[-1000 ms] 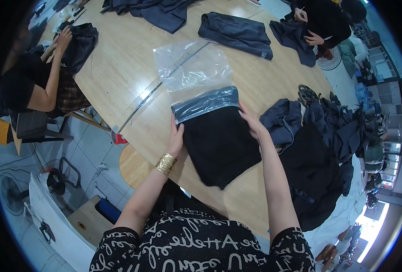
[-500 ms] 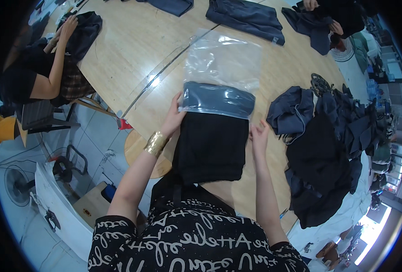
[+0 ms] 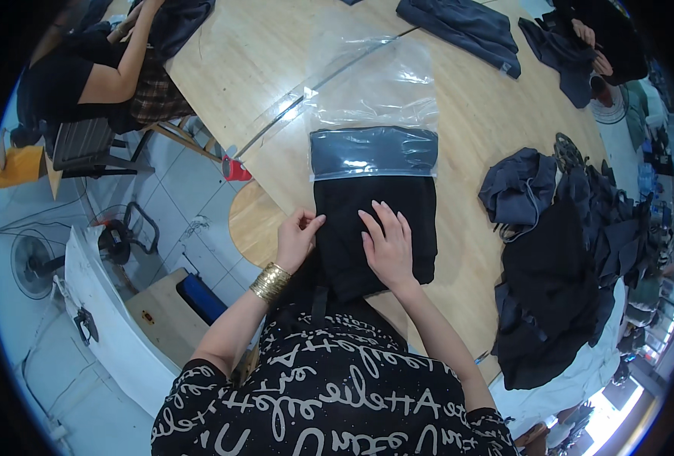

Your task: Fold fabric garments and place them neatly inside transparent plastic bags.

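Note:
A folded black garment [image 3: 344,266] lies at the table's near edge, right in front of me. Its far end is inside a clear plastic bag [image 3: 375,80], and the covered part [image 3: 375,152] looks dark blue-grey through the film. My left hand [image 3: 297,240] is pinched at the garment's left edge, thumb and forefinger together. Flat on top of the black cloth rests my right hand [image 3: 388,247], fingers spread, below the bag's mouth. The rest of the bag stretches away flat on the table beyond the garment.
Loose dark garments [image 3: 550,289] are heaped on the right. A folded blue-grey garment [image 3: 466,30] lies at the far side. One person [image 3: 109,83] handles dark cloth at the far left, another person's hand [image 3: 584,32] at the far right. A round wooden stool [image 3: 257,220] stands left.
My left hand has come off the bag's side and down to the garment's left edge. My right hand has moved from beside the garment onto it. The whole view has shifted slightly.

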Available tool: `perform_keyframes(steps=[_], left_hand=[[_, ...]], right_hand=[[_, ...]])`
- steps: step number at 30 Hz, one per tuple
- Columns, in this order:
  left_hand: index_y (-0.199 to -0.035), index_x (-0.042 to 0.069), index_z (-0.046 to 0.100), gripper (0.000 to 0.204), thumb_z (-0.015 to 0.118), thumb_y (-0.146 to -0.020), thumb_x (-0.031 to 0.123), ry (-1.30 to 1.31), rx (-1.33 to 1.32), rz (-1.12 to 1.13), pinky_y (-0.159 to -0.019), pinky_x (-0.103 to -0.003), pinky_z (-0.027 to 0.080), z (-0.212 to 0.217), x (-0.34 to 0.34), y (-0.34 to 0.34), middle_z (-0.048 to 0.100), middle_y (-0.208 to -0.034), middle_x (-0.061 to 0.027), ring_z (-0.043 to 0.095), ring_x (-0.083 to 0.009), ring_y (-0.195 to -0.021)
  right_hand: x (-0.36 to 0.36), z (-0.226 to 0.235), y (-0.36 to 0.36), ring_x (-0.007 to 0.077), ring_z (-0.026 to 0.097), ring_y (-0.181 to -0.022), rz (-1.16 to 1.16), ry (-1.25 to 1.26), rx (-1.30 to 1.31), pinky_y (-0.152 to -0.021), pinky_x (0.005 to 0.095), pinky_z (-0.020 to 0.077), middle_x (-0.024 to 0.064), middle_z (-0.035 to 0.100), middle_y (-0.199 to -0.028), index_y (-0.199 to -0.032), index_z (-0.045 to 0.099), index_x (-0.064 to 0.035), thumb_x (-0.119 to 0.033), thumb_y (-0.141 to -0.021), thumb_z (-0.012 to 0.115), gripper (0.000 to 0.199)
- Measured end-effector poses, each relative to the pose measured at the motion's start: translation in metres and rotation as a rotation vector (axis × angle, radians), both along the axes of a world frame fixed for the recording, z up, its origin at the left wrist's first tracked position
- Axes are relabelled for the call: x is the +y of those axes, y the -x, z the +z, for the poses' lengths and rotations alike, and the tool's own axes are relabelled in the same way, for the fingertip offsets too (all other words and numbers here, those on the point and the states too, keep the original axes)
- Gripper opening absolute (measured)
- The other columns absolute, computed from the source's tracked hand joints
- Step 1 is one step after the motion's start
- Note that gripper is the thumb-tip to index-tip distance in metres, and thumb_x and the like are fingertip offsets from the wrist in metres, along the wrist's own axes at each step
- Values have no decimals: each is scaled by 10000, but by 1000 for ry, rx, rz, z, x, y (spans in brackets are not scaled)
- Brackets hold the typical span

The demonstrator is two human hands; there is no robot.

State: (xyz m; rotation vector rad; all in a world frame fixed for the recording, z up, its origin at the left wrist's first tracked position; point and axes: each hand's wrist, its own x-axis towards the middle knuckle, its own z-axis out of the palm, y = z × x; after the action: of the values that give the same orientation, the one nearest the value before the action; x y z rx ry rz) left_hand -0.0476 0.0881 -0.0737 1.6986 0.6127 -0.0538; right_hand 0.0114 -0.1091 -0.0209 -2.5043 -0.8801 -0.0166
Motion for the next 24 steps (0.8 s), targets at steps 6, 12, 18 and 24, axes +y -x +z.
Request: perform_keyframes(steps=[6, 12, 18, 24], left_hand=[[-946, 53, 580, 177, 559, -897, 223, 403, 104, 844, -529, -250, 460, -55, 112, 58, 590, -766, -27, 554, -107, -598], [-1400, 125, 316, 567, 529, -913, 322, 115, -31, 12, -828, -313, 481, -2, 64, -7, 426, -1277, -109, 483, -186, -1094], [-1380, 40, 284, 602, 573, -904, 271, 53, -279, 45, -995, -340, 345, -39, -21, -64, 449, -1258, -130, 421, -229, -1180], [-1254, 4, 387, 429, 535, -932, 246, 84, -25, 168, -987, -308, 323, -37, -38, -95, 466, -1199, -131, 420, -210, -1158]], right_hand=[[-15, 8, -12, 279, 450, -1184, -129, -172, 17, -1009, 416, 322, 101, 480, -1257, -1183, 548, -104, -115, -820, 604, 368], [-77, -22, -81, 257, 460, -1180, -765, -624, 741, -1007, 376, 338, 104, 462, -1300, -1354, 361, -86, -152, -901, 520, 485], [-58, -75, -78, 254, 369, -1286, -465, -798, 647, -1066, 338, 267, 195, 354, -1388, -1426, 211, -55, -92, -914, 498, 589], [-55, -74, -82, 248, 408, -1251, -751, -1011, 609, -1050, 341, 296, 169, 430, -1323, -1298, 352, 4, -39, -898, 517, 435]])
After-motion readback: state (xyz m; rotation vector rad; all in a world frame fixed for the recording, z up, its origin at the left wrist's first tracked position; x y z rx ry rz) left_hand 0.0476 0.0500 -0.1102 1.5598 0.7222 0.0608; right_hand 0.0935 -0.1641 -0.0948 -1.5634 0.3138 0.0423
